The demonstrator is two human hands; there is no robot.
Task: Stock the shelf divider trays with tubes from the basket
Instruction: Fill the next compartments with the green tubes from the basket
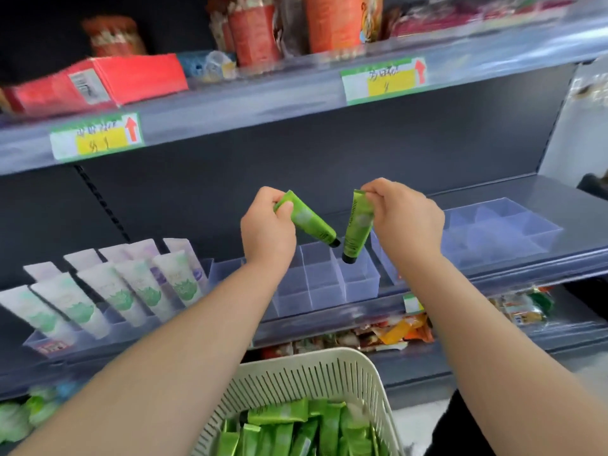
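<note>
My left hand pinches the crimped end of a green tube, which slants down to the right with its black cap low. My right hand pinches another green tube by its top; it hangs nearly upright, cap down. Both caps hover just above the clear divider tray on the middle shelf, whose visible compartments hold nothing. A cream slotted basket below holds several more green tubes.
A clear tray at the left holds several white tubes standing in rows. Another clear divider tray sits at the right of the same shelf. Red boxes and packets fill the upper shelf; snack packets lie on the shelf below.
</note>
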